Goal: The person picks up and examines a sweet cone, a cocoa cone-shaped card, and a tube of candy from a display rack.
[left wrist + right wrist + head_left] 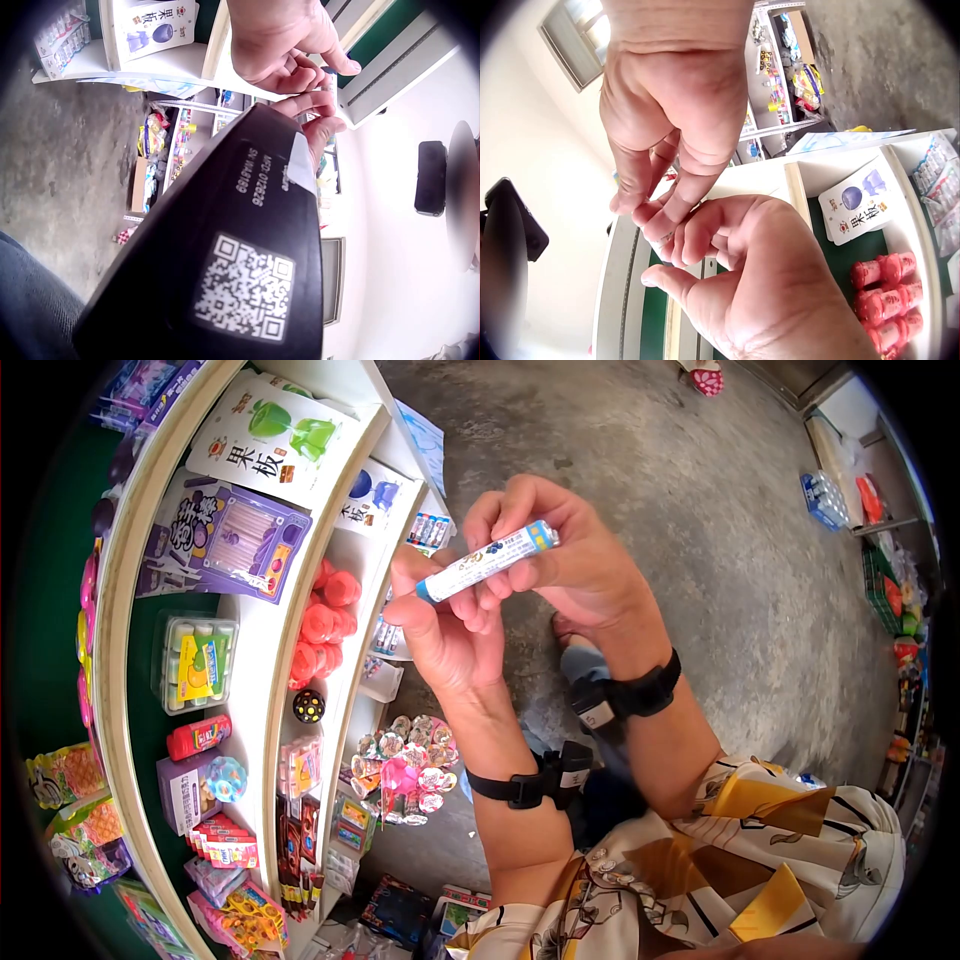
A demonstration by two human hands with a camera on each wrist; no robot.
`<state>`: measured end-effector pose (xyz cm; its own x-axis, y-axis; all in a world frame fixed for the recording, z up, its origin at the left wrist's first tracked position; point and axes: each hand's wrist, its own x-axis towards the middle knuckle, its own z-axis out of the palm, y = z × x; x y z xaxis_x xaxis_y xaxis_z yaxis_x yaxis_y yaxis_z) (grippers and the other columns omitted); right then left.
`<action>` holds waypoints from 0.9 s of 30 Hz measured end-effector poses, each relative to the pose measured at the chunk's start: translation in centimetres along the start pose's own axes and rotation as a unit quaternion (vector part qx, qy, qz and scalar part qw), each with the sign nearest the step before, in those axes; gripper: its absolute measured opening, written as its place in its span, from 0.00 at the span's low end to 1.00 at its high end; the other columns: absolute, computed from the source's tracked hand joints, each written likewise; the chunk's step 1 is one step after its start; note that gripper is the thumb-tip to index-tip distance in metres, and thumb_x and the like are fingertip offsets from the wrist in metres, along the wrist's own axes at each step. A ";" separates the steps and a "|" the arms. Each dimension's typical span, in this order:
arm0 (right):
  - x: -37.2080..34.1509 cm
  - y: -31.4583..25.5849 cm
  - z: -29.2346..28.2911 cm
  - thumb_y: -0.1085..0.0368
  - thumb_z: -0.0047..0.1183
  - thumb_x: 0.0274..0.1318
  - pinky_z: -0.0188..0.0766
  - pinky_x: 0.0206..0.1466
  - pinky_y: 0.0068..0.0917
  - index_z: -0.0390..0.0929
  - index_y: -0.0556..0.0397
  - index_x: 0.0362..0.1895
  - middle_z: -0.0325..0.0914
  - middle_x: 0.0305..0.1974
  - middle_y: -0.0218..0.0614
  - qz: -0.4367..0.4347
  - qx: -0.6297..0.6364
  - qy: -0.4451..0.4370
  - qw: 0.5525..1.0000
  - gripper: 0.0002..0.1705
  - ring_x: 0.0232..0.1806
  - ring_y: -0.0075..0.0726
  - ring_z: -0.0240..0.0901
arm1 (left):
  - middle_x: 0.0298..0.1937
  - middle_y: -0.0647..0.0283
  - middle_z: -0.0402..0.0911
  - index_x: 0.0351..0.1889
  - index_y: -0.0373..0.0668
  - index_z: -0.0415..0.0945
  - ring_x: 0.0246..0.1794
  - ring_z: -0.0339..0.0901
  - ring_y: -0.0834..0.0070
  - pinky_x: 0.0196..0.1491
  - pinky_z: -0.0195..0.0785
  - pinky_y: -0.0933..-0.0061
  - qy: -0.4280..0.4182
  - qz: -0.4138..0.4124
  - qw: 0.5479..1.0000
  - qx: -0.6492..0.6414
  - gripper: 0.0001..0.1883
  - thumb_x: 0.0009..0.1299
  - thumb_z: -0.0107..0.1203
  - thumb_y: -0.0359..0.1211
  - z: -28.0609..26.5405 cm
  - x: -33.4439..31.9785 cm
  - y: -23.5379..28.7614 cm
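Observation:
A slim white candy roll (488,563) with a blueberry print and a blue end is held up at a slant in the head view. My left hand (458,645) holds its blue end, with the thumb below it. Toward the upper end, my right hand (590,565) pinches the roll between thumb and fingers. Both hands are close together, their fingers overlapping around the roll's middle. In the left wrist view, fingers of the right hand (319,120) lie beyond the left; the right wrist view shows the left palm (769,277), with the roll mostly hidden by fingers.
White curved shelves (325,550) on the left hold packaged snacks, including a purple pack (240,540), red jars (325,625) and a clear box (197,663). Wrapped lollipops (405,765) stand at the shelf's near end. Concrete floor (720,550) lies to the right, with stocked shelves (890,595) beyond.

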<state>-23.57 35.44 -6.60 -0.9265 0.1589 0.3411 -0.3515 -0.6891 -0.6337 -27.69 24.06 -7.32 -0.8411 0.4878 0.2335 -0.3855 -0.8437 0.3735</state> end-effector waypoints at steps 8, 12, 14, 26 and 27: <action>0.0 -0.3 0.2 0.79 0.64 0.43 0.82 0.36 0.30 0.75 0.58 0.36 0.75 0.40 0.43 0.003 0.003 -0.012 1.000 0.14 0.38 0.36 0.78 | 0.17 0.70 0.65 0.29 0.43 0.64 0.15 0.63 0.84 0.15 0.56 0.90 -0.028 0.003 1.000 0.011 0.26 0.57 0.62 0.55 -0.5 0.1 0.0; -0.1 -0.3 0.2 0.79 0.64 0.43 0.80 0.39 0.29 0.76 0.57 0.35 0.76 0.40 0.42 -0.006 -0.009 -0.014 1.000 0.14 0.39 0.34 0.78 | 0.18 0.70 0.66 0.29 0.44 0.64 0.15 0.63 0.85 0.16 0.56 0.90 -0.033 0.005 0.999 0.009 0.26 0.57 0.63 0.54 -0.2 0.0 0.0; -0.1 -0.3 0.2 0.79 0.65 0.42 0.80 0.40 0.28 0.76 0.57 0.35 0.76 0.40 0.42 -0.006 -0.010 -0.016 1.000 0.14 0.40 0.33 0.77 | 0.18 0.70 0.66 0.29 0.44 0.64 0.15 0.63 0.86 0.16 0.57 0.90 -0.037 0.005 0.999 0.008 0.26 0.57 0.63 0.54 -0.2 0.0 0.0; -0.1 -0.3 0.3 0.79 0.64 0.44 0.82 0.36 0.31 0.75 0.58 0.35 0.75 0.40 0.44 0.004 0.004 -0.016 1.000 0.13 0.37 0.37 0.79 | 0.18 0.68 0.67 0.29 0.43 0.64 0.15 0.64 0.83 0.16 0.57 0.89 -0.041 0.003 0.999 0.002 0.26 0.57 0.62 0.55 -0.1 0.0 0.1; -0.1 -0.4 0.4 0.78 0.63 0.44 0.82 0.36 0.32 0.75 0.58 0.35 0.75 0.40 0.44 0.009 0.010 -0.018 1.000 0.13 0.36 0.38 0.79 | 0.18 0.68 0.67 0.29 0.43 0.64 0.15 0.64 0.83 0.16 0.57 0.89 -0.041 0.002 0.999 0.002 0.26 0.57 0.61 0.55 -0.1 0.0 0.1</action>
<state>-23.33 35.40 -6.13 -0.9271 0.1200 0.3551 -0.3312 -0.7060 -0.6260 -27.80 23.93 -7.40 -0.8088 0.5005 0.3086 -0.3802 -0.8455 0.3749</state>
